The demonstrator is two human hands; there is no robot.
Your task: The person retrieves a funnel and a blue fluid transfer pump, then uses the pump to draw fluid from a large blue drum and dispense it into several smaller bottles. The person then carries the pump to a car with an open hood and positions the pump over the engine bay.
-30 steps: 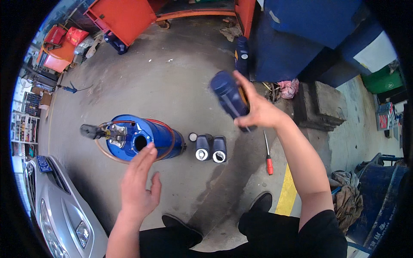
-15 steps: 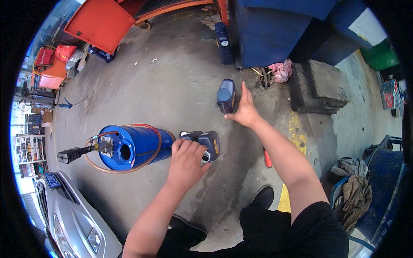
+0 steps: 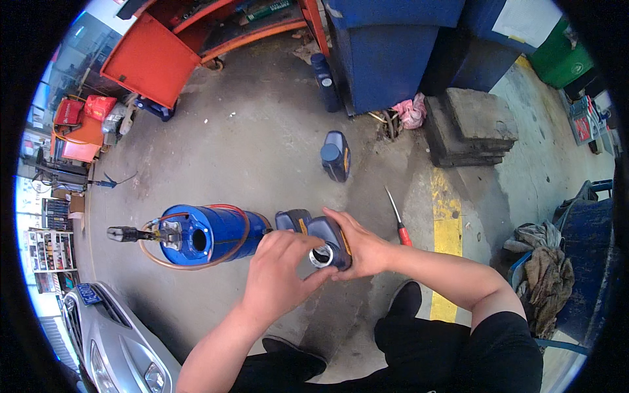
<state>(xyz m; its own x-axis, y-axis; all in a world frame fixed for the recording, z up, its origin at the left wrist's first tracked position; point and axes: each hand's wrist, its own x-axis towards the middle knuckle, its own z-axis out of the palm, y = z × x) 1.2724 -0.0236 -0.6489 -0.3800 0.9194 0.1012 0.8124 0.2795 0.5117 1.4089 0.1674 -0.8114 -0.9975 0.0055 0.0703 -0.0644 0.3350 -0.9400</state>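
A dark blue plastic oil bottle (image 3: 332, 234) without a cap stands in front of me, tilted a little my way in the view. My right hand (image 3: 362, 245) wraps round its right side. The thumb and fingers of my left hand (image 3: 278, 265) close round its open mouth, where a torn silvery foil seal (image 3: 321, 261) lines the rim. Just to its left, partly hidden by my left hand, stands a second dark bottle (image 3: 290, 220). Farther off, a capped dark blue bottle (image 3: 336, 156) stands alone on the floor, with neither hand at it.
A blue drum (image 3: 223, 229) with a pump and hose stands left, by a silver car (image 3: 118, 334). A red-handled screwdriver (image 3: 403, 232) lies right of me. Beyond are blue bins (image 3: 386, 65), stacked dark blocks (image 3: 472, 128), another dark bottle (image 3: 325, 82) and an orange cart (image 3: 154, 59).
My right hand has left the capped bottle and come back to grip the uncapped one. My left hand stays at that bottle's mouth. The screwdriver now shows in full.
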